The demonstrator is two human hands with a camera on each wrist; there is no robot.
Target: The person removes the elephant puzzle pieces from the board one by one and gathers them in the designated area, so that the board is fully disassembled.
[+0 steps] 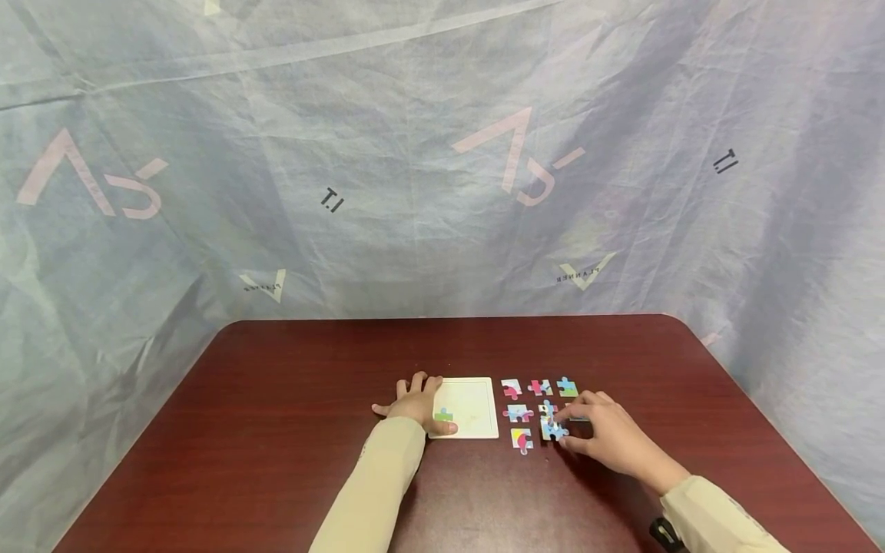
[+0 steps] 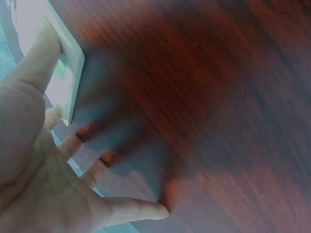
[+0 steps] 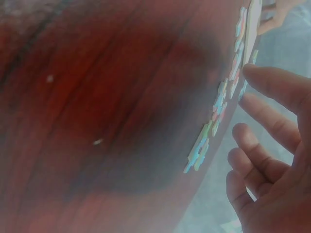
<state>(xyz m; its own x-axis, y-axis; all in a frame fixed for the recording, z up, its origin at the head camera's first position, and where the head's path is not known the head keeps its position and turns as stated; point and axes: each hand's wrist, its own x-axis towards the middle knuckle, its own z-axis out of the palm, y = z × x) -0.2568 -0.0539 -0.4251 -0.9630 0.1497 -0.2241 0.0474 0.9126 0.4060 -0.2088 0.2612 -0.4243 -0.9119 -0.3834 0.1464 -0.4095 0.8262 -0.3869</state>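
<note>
My left hand (image 1: pixel 413 405) lies with fingers spread at the left side of a pale square puzzle tray (image 1: pixel 477 408). Its thumb (image 2: pixel 44 53) rests on the tray, while several fingertips touch the table. One green-and-blue puzzle piece (image 1: pixel 443 415) sits inside the tray, beside that thumb. To the tray's right, my right hand (image 1: pixel 611 434) pinches a blue-and-white puzzle piece (image 1: pixel 552 429) between thumb and index finger. In the right wrist view the piece (image 3: pixel 243 89) shows edge-on between the fingertips of the right hand (image 3: pixel 279 141). Another piece (image 1: pixel 546 408) lies just behind it, partly covered.
Several loose puzzle pieces lie in rows right of the tray, among them a pink one (image 1: pixel 512 388), a blue-and-green one (image 1: pixel 567 387) and a yellow-and-red one (image 1: pixel 522 440). The dark red table (image 1: pixel 311 384) extends to both sides. A grey printed cloth (image 1: pixel 415 230) hangs behind.
</note>
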